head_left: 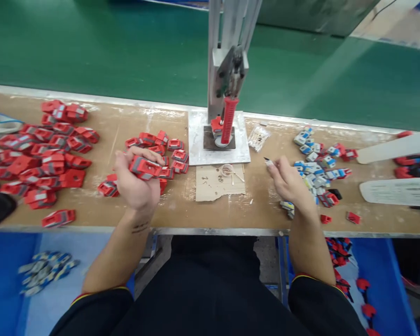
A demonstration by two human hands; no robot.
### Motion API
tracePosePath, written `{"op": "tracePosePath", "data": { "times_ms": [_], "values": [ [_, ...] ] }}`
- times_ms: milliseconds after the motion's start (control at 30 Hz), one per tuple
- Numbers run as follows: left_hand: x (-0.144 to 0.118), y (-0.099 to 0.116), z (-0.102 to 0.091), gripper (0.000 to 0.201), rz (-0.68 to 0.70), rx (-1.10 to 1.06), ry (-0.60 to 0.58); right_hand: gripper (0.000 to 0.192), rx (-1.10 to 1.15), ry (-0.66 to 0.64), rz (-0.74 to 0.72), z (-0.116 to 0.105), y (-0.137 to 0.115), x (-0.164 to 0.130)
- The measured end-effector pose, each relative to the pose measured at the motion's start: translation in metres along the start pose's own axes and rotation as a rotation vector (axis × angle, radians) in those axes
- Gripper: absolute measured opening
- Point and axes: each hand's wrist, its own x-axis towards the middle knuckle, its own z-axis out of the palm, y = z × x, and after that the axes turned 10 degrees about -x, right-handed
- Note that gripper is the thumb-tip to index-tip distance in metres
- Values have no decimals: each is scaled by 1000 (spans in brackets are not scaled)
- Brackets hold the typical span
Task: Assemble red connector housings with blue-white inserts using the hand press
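Note:
My left hand (137, 189) is wrapped round a red plastic toy car body (146, 167) with grey stripes, palm turned up. To the right, my right hand (290, 181) pinches a small dark piece (267, 159) with a pale end, too small to name. Between my hands stands a hand press with a red handle (228, 120), fixed on a metal base plate (195, 140). A red part (216, 124) sits under the press. In front of the plate lies a torn cardboard sheet (210, 190) with a small round dish (226, 170) and cotton swabs (238, 177).
Red car bodies (52, 163) are heaped at the left, with a smaller group (178, 155) beside the press. White and blue toy parts (313, 168) lie past my right hand. A bag of swabs (258, 137) rests near the plate. Blue bins (385, 275) stand below the table.

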Motion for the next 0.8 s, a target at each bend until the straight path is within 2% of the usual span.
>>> {"op": "tracePosePath", "data": {
  "times_ms": [100, 133, 200, 300, 433, 667, 733, 800],
  "values": [
    [11, -5, 24, 62, -375, -262, 87, 25, -43, 2, 7, 4, -2, 26],
    [14, -7, 30, 61, -461, -306, 89, 24, -45, -14, 12, 6, -3, 34],
    [17, -12, 36, 59, -551, -369, 88, 24, -41, -71, 15, 12, -6, 47],
    [17, -19, 36, 60, -613, -412, 71, 26, -54, -153, 18, 21, -7, 56],
    [13, -24, 32, 63, -639, -407, 26, 29, -124, -175, 34, 27, -4, 59],
    [6, -27, 25, 66, -624, -375, -63, 25, -197, -196, -18, 14, -1, 55],
    [5, -28, 22, 65, -623, -366, -65, 23, -201, -166, -35, 10, 1, 50],
    [5, -28, 19, 64, -617, -360, -76, 20, -229, -75, -68, 10, 1, 45]
  ]
}}
